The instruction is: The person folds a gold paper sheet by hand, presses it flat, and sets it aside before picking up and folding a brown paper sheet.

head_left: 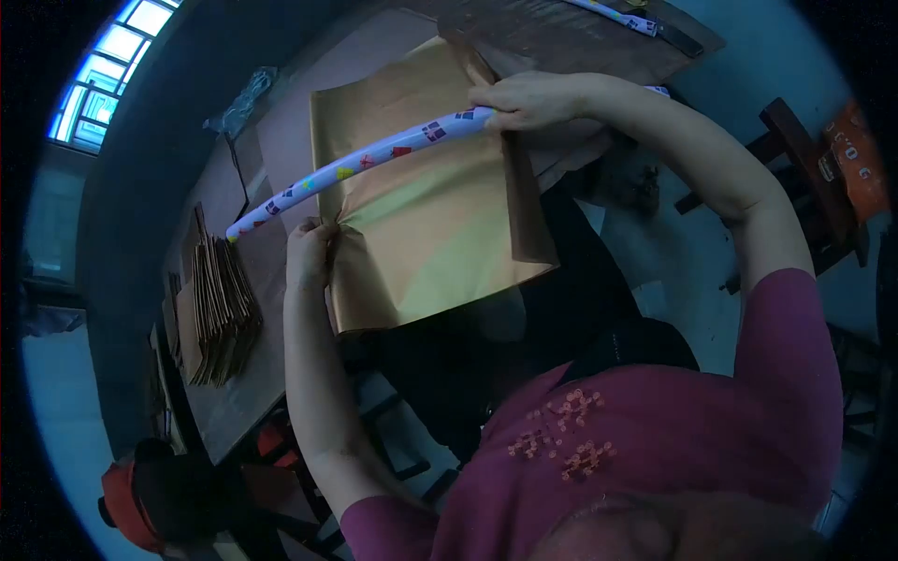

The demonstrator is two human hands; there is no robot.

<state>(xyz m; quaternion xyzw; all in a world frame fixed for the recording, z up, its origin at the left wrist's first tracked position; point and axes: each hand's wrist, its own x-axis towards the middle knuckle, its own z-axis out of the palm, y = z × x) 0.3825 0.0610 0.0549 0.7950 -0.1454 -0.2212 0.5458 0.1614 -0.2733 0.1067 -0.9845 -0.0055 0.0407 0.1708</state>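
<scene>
A large sheet of brown kraft paper (421, 234) spreads in front of me, its right edge folded over. My left hand (311, 248) is closed on the left edge, and the paper creases around its fingers. Slanting across the paper is a long, pale lilac tube (360, 161) with a colourful printed pattern. My right hand (526, 101) is wrapped around this tube at the sheet's right edge; whether it also pinches the paper is hidden. Beyond that hand, the far tip of the tube shows behind my forearm.
Folded brown paper pieces (223, 304) stand in a stack on the table (220, 411) at left. Crumpled clear plastic (245, 101) lies farther back. Another patterned tube (613, 14) is at the top right. A wooden chair (795, 178) with an orange bag (853, 159) stands at right.
</scene>
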